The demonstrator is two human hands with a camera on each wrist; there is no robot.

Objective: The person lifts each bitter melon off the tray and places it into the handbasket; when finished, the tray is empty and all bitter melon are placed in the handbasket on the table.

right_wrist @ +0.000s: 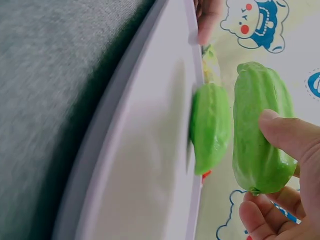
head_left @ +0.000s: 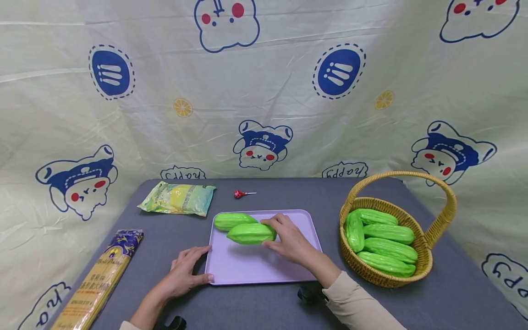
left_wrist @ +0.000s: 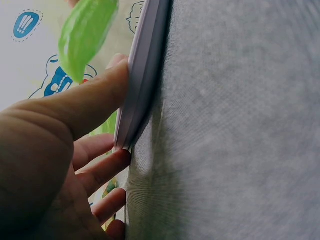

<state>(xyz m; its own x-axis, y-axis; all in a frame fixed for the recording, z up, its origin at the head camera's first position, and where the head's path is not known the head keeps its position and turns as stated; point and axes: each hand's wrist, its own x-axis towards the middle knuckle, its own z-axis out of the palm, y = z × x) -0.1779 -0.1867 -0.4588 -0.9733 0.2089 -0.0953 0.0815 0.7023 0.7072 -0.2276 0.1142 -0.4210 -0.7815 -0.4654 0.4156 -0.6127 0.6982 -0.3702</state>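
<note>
My right hand (head_left: 288, 238) grips a green ridged gourd (head_left: 250, 233) by its right end, thumb on one side and fingers on the other. In the right wrist view this gourd (right_wrist: 262, 130) is raised above the lilac tray (right_wrist: 150, 125). A second green gourd (head_left: 233, 221) lies on the tray (head_left: 247, 270) near its far left corner. With its thumb and fingertips, my left hand (head_left: 183, 270) touches the tray's left rim. In the left wrist view, that hand's thumb (left_wrist: 95, 100) lies against the tray's edge and the fingers spread along it.
To the right stands a wicker basket (head_left: 381, 282) with a tall handle, holding several green gourds (head_left: 389, 233). A green-yellow packet (head_left: 177, 198) and a small red-headed item (head_left: 243, 194) lie behind the tray. A long gold packet (head_left: 99, 279) lies at the left on the grey table (head_left: 231, 307).
</note>
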